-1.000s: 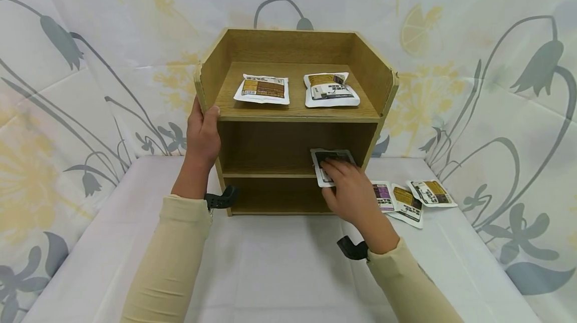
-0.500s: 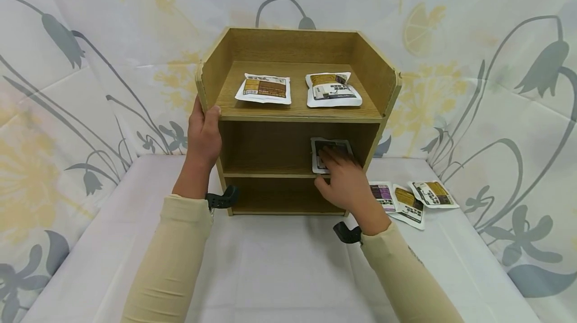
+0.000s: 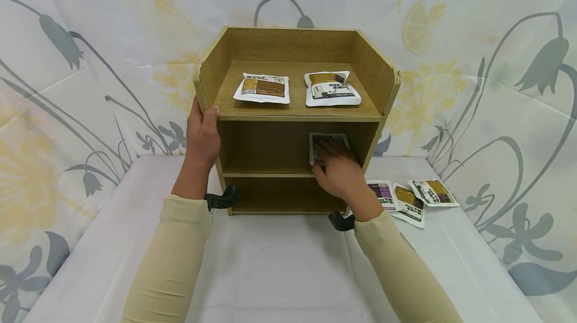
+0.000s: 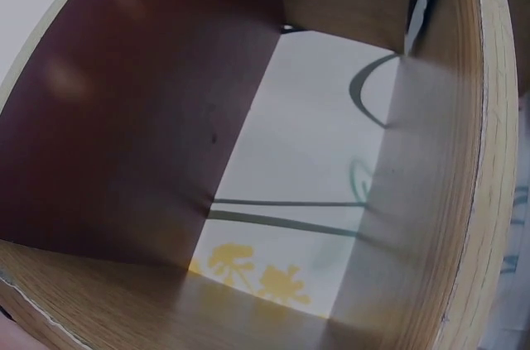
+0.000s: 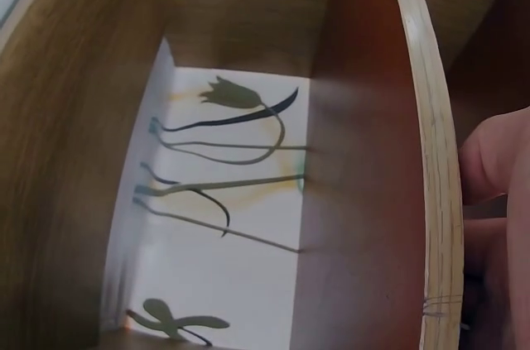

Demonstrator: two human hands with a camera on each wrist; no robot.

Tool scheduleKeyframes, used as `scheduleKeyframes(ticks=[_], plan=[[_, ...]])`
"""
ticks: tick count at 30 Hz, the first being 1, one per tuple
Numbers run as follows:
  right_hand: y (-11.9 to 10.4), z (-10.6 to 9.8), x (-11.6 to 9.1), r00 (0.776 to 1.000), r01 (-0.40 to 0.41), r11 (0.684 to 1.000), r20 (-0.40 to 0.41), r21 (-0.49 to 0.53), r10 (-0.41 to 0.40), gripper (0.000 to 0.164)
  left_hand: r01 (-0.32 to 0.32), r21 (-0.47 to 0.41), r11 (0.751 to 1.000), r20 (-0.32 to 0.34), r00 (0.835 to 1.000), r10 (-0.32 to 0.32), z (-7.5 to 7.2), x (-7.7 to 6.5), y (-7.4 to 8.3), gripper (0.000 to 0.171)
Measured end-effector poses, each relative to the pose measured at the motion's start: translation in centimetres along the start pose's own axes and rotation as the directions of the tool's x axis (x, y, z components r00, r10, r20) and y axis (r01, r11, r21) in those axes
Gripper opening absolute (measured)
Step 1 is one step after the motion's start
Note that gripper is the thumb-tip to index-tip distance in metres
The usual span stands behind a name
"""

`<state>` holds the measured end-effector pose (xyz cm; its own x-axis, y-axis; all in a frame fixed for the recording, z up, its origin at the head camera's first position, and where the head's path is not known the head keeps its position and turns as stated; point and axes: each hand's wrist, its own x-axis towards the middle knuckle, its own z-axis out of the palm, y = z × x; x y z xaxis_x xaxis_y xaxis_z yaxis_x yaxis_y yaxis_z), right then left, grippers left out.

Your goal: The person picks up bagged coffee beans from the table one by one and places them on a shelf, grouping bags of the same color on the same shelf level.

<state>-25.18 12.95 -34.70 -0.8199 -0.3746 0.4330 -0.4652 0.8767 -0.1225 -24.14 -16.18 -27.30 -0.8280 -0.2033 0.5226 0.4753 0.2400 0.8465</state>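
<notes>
A small wooden shelf unit (image 3: 297, 117) stands on the white-covered table. My left hand (image 3: 204, 137) grips its left side panel near the top board, thumb at the front edge. Inside the middle compartment, toward the right, lies a dark-faced pouch with a white border (image 3: 314, 148); its edge also shows in the left wrist view (image 4: 426, 2). My right hand (image 3: 340, 170) reaches in with its fingers laid on top of that pouch, hiding much of it. In the right wrist view, part of the right hand (image 5: 501, 176) shows beyond a board edge.
On the top shelf lie a brown-label pouch (image 3: 263, 88) and a yellow-label pouch (image 3: 332, 90). Right of the unit, a purple-label pouch (image 3: 382, 194) and two yellow-label pouches (image 3: 407, 205) (image 3: 434, 193) lie on the table. A patterned cloth (image 3: 112, 62) hangs behind.
My right hand has moved forward into the middle compartment, and the dark pouch has slid from the front edge deeper inside. The left hand has kept its place on the side panel.
</notes>
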Motion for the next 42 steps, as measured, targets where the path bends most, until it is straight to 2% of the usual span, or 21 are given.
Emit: scheduleKeyframes(ticks=[11,17,21,24,30,37,42], plan=[[0.1,0.0,1.0,0.995,-0.03,0.999,0.099,0.023,0.028,0.05,-0.009,0.01,1.0,-0.006,1.0,0.009,0.0,0.0,0.2,0.047],[-0.1,-0.1,0.9,0.993,-0.041,0.999,0.11,0.032,0.037,0.052,-0.004,0.005,1.0,-0.006,1.0,0.004,0.1,0.0,0.1,0.047],[-0.2,-0.1,0.4,0.998,-0.027,0.998,0.065,0.056,0.023,0.052,0.001,0.012,1.0,-0.009,1.0,-0.001,0.1,0.0,0.1,0.047],[-0.3,-0.2,-0.1,1.0,0.011,0.998,-0.001,0.069,-0.011,0.051,0.001,0.012,1.0,-0.011,1.0,-0.001,0.1,0.0,0.1,0.047],[-0.2,-0.6,-1.3,0.991,0.078,0.995,-0.11,0.068,-0.07,0.046,-0.006,0.009,1.0,-0.017,1.0,0.006,0.1,0.0,0.1,0.046],[-0.2,-1.5,-2.9,0.963,0.174,0.981,-0.222,0.088,-0.151,0.038,0.007,0.004,1.0,-0.025,1.0,-0.007,0.1,0.0,0.1,0.045],[-0.1,-1.9,-4.1,0.939,0.202,0.975,-0.3,0.09,-0.167,0.034,0.006,0.005,1.0,-0.019,1.0,-0.005,0.2,0.0,0.2,0.046]])
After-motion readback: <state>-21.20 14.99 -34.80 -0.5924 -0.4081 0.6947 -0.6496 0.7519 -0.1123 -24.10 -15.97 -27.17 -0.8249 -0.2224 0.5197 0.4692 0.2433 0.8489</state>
